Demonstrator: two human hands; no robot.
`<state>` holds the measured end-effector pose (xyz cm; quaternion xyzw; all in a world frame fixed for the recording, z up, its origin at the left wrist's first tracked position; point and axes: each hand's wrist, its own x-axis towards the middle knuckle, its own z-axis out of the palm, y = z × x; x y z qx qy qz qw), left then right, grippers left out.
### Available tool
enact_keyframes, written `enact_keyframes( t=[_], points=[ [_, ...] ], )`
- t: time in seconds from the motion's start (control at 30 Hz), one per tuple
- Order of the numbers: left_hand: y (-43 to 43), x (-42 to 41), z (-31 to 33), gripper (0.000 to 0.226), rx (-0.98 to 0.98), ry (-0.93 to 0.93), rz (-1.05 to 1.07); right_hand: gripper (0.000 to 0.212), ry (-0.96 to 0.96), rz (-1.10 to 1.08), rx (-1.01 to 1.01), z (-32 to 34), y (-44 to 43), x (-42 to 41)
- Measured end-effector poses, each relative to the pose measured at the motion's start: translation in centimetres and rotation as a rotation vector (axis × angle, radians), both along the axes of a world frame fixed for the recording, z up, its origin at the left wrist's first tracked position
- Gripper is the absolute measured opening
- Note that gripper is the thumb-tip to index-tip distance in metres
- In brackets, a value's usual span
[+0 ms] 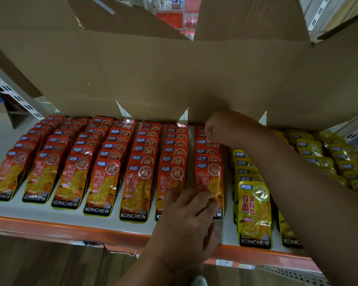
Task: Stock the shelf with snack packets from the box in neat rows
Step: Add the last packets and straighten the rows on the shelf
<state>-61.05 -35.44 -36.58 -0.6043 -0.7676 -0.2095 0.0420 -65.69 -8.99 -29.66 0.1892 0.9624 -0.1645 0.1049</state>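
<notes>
the left hand (pixel 186 219) lies flat and released, fingers nearly straight and a little spread, its fingertips (pixel 209 200) pressing on the lower half of the front packet (pixel 209 178) in the rightmost red row, with the palm covering the bottom of the neighbouring row's front packet as well. the right hand (pixel 217 131) reaches to the back of that same row, knuckles up and fingers curled down at the packet tops; whether it grasps a packet or only touches them cannot be told, since the fingertips are turned away and blurred. the red packets (pixel 103 182) stand in seven overlapping rows on the shelf (pixel 39 221), a white deck with an orange front edge, and yellow packets (pixel 254 213) fill the space just beside them on the right. the right forearm (pixel 298 182) crosses over the yellow rows and hides much of them. the cardboard box (pixel 153 69) stands open behind and above the rows, its flaps spread wide; its lower edge hides the very back of the rows, and what it holds is out of sight.
</notes>
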Motion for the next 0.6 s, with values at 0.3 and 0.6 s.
enact_keyframes(
  t=[0.3,0.6],
  points=[
    [-0.02,-0.06,0.12,0.039,0.01,-0.006,-0.006,0.01,0.013,-0.009,0.023,-0.24,-0.44,0.13],
    [-0.05,-0.08,0.08,0.037,0.013,-0.011,-0.009,0.01,0.023,-0.011,0.037,-0.08,-0.82,0.64]
  ],
)
